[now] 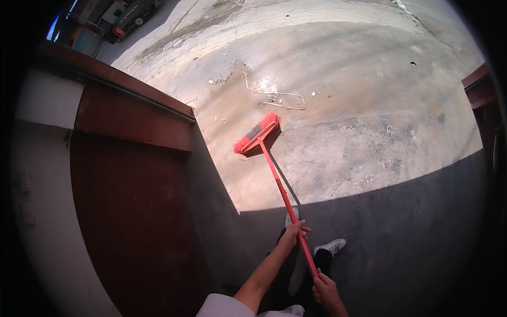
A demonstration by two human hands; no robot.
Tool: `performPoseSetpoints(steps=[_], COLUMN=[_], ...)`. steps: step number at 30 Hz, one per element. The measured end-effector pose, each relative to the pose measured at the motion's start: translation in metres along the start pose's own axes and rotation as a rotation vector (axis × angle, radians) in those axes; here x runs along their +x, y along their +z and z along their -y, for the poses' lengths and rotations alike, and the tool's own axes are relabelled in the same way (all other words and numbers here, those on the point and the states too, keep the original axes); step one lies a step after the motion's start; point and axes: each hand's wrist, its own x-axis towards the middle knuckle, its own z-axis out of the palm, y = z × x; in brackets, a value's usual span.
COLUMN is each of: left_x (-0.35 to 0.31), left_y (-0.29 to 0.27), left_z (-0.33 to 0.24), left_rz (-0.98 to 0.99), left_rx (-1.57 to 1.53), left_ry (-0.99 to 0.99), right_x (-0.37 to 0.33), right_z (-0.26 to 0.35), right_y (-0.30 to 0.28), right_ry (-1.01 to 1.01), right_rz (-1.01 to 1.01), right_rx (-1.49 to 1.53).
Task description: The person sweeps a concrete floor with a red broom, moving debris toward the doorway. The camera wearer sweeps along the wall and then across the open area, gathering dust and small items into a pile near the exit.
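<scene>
A red broom (284, 196) slants away from me, its wide head of red and dark bristles out on the sunlit concrete. Partway down the handle, my left hand (296, 231) is closed around it. My right hand (325, 289) grips the handle near its end, close to my body. Beyond the bristles lie a bent white strip (274, 93) and a scatter of small pale debris (266, 85) with brown dust. Whether the bristles press on the floor is hard to make out.
A dark red door panel (132, 211) and a white wall (50, 238) stand on my left. Another red door edge (478, 84) is at the far right. A shadow line crosses the concrete floor (359, 153) ahead of my white shoes (331, 246). A vehicle (124, 18) is parked far off.
</scene>
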Motion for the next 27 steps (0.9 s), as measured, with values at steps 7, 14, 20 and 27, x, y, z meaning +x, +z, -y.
performPoseSetpoints(steps=[7, 14, 20, 27], left_x=[-0.015, -0.073, -0.029, 0.058], left_y=[0.058, 0.158, 0.168, 0.211], left_z=[0.058, 0.298, 0.327, 0.15], left_rz=[0.055, 0.169, 0.083, -0.013], left_rx=[-0.085, -0.028, 0.106, 0.358], left_ry=[0.014, -0.448, -0.492, 0.129], right_x=[-0.039, -0.199, -0.176, -0.041], right_z=[-0.048, -0.147, -0.16, -0.072], right_y=[-0.098, -0.211, -0.238, -0.239], right_ry=[-0.114, -0.354, -0.346, -0.632], right_rz=[-0.076, -0.562, -0.61, -0.468], right_rx=[-0.182, -0.628, -0.502, -0.337])
